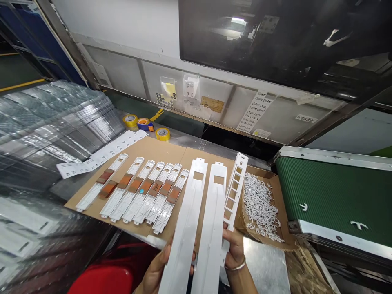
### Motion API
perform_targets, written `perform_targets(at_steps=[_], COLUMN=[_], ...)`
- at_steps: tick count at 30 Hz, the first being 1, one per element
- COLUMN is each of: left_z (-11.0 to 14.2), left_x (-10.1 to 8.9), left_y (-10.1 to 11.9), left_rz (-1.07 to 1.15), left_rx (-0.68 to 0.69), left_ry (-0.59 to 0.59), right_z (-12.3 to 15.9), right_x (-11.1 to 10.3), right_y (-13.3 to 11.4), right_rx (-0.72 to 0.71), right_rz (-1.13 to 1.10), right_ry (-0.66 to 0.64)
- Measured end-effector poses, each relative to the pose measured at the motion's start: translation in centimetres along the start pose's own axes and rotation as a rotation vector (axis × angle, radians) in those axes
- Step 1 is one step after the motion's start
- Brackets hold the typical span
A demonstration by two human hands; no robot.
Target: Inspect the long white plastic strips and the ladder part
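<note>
Item: stacked clear trays (61,118), far left, partly blurred; contents too unclear to tell.
Item: red seat (104,277), low, beside the surface.
Item: sheet of labels (105,152), printed, flat between trays and cardboard, probably within easy reach there.
Item: cardboard sheet (173,148), laid over the metal surface (266,265), I judge to spare plastic from scratches.
Item: seven white strips (136,204) on that cardboard, side by side and slanted, each crossed by brown tape (125,180); the spacing probably makes them easy to count and lift.
Item: three rolls of tape (162,137), behind the cardboard, seemingly kept clear of the strips.
Item: my left hand (156,267), fingers wrapped round the near end of a long plain strip (186,214).
Item: my right hand (235,247), gripping a matching strip (212,212), just apart from the first; both faces turn towards me, likely for viewing.
Item: latticed strip (235,185), behind, apparently in the same grip.
Item: cardboard box (283,222) of small white clips (260,204), its walls presumably containing them.
Item: green belt (343,192), far right, two loose clips near its edge.
</note>
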State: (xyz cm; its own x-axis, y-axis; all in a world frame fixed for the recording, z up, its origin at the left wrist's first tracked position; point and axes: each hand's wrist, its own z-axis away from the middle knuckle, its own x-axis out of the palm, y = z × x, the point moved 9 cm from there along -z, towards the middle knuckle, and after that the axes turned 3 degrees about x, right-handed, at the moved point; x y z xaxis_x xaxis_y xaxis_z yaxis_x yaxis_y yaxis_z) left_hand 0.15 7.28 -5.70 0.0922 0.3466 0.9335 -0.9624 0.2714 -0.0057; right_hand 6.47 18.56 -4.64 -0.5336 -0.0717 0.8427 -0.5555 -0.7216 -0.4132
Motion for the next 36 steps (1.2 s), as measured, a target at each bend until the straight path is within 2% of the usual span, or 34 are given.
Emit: perform_targets(at_steps=[4,9,16,22,29,36], left_z=[0.1,-0.1,-0.1,-0.1,-0.3,-0.2], left_x=[-0.8,-1.3,-1.5,-0.8,-0.2,0.7], left_y=[-0.2,-0.3,-0.3,-0.3,-0.3,-0.1], left_rz=[-0.017,-0.016,0.031,0.03,0.047,0.039], left_rx=[-0.015,-0.02,-0.018,-0.041,-0.043,-0.026], left_ry=[0.01,-0.004,-0.004,-0.018,-0.051,-0.067], right_z=[0.2,0.9,0.5,1.2,0.8,0.8], right_x=[0.4,2.4,2.4,2.7,1.7,2.5], right_y=[0.1,1.8,1.5,3.4,2.9,3.0], right_rx=[0.022,0.256,0.198,0.429,0.369,0.405], right_rz=[0.033,0.005,0.006,0.024,-0.007,0.032], right_ry=[-0.036,-0.173,-0.214,-0.289,-0.129,-0.131])
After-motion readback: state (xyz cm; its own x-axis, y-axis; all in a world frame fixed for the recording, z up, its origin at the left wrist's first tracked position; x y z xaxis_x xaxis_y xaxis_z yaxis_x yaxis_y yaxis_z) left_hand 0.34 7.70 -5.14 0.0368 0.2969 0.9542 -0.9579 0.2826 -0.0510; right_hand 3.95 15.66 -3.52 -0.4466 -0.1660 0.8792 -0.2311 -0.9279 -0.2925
